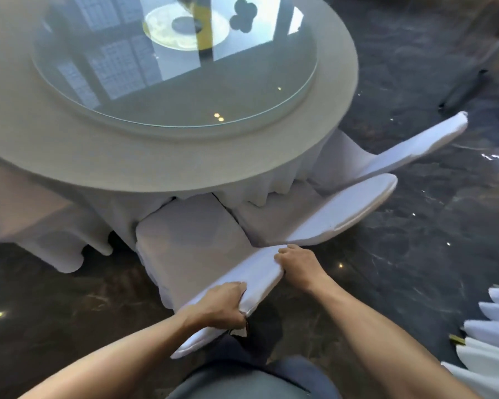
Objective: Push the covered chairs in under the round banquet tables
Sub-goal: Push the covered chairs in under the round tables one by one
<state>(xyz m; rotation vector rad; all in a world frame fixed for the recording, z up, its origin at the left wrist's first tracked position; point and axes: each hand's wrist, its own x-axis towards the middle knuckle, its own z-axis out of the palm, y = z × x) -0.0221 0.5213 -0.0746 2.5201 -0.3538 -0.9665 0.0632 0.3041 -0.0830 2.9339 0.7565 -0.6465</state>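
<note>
You had both hands on the top edge of the nearest covered chair (202,249)'s backrest. Your left hand (222,305) gripped the near-left part of that edge, fingers curled over the white cover, thumb side toward you. Your right hand (298,262) gripped the far-right end of the same edge, fingers wrapped over the top. Both hands were closed on fabric, nothing else in them.

That chair sat at the near edge of the round banquet table (69,145). The far part of its seat was under the tabletop overhang, touching or just at the hanging tablecloth (271,180); the near part of the seat and the whole backrest were out from under the table. The backrest ran diagonally, near-left to far-right.

A second covered chair (329,214) stood just right of the first one, its seat corner beside your chair's seat, front also reaching under the table edge. A third covered chair (401,151) was farther right and farther away, backrest angled out from the table.

A glass turntable (185,90) lay on the tabletop, reflecting windows. A yellow-rimmed disc (162,33) was visible under the glass near the center; could not tell what it was.

The floor (415,254) was dark glossy marble. White pleated fabric (490,335) sat at the near right edge of view. More white cloth (26,203) draped at the left, partly blurred.
</note>
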